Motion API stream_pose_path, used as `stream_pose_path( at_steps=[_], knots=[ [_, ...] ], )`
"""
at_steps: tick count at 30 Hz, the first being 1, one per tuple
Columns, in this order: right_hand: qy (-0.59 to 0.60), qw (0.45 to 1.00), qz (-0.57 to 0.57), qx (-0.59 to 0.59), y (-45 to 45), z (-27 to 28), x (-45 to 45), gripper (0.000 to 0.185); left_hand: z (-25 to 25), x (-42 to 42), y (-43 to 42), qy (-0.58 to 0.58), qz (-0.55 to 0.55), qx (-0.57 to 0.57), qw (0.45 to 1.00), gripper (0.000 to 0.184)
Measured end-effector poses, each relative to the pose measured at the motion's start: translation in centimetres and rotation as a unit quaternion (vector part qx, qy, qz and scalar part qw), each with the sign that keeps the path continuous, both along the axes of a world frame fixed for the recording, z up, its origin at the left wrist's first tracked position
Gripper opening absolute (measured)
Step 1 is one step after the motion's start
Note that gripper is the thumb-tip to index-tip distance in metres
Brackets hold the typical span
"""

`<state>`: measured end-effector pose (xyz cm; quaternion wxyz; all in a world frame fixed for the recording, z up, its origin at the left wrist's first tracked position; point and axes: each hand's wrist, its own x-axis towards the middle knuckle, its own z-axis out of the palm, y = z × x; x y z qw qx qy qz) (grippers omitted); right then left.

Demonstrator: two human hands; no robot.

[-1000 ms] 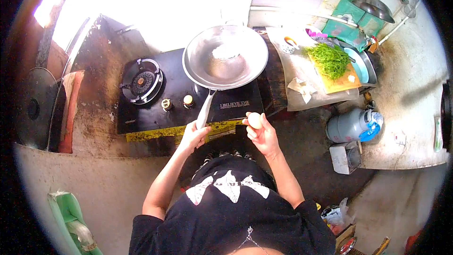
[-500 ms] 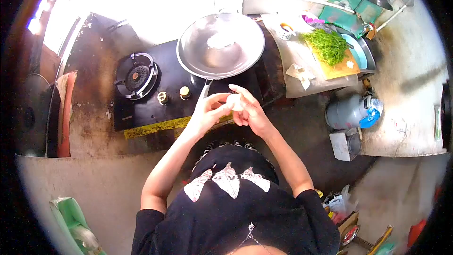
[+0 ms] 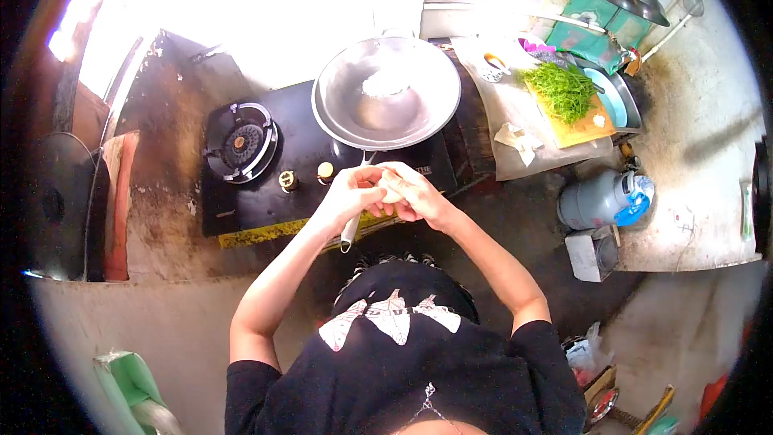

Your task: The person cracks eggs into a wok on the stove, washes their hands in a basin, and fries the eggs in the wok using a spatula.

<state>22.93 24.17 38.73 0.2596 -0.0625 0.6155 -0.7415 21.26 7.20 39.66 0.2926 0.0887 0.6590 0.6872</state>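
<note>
In the head view, from my remote post, I see a person's left hand (image 3: 349, 195) and right hand (image 3: 424, 197) meet at what looks like an egg (image 3: 392, 193), pale and mostly hidden by fingers. Both hands are closed about it; neither appears nearer, and I cannot make out the egg's long axis. The egg sits between the hands, just over the handle (image 3: 351, 230) of a wide pan (image 3: 386, 127) on a black stove (image 3: 304, 138). The pan's bowl lies directly ahead, its near rim just beyond the fingertips, while its handle points back beneath the hands toward the person.
</note>
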Motion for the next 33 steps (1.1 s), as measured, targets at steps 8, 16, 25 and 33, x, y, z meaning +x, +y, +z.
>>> stream_pose_path(
  at_steps=[8, 16, 25, 33],
  knots=[
    [-0.033, 0.999, 0.019, 0.005, -1.3, 0.6, -1.4, 0.043, -0.4, -1.1, -1.8, -0.032, 0.037, 0.013, 0.999, 0.031],
    [0.325, 0.894, -0.088, 0.297, -2.2, 2.9, -5.5, 0.024, 0.8, -5.3, -2.9, -0.023, 0.071, -0.022, 0.997, 0.029],
    [0.409, 0.848, -0.037, 0.334, -2.7, 3.7, -10.8, 0.021, 2.2, -8.9, -2.1, -0.003, 0.121, -0.059, 0.991, 0.03],
    [0.387, 0.826, 0.033, 0.41, -2.3, 3.0, -16.2, 0.024, 1.3, -13.2, -1.3, -0.026, 0.155, -0.097, 0.983, 0.033]
  ],
)
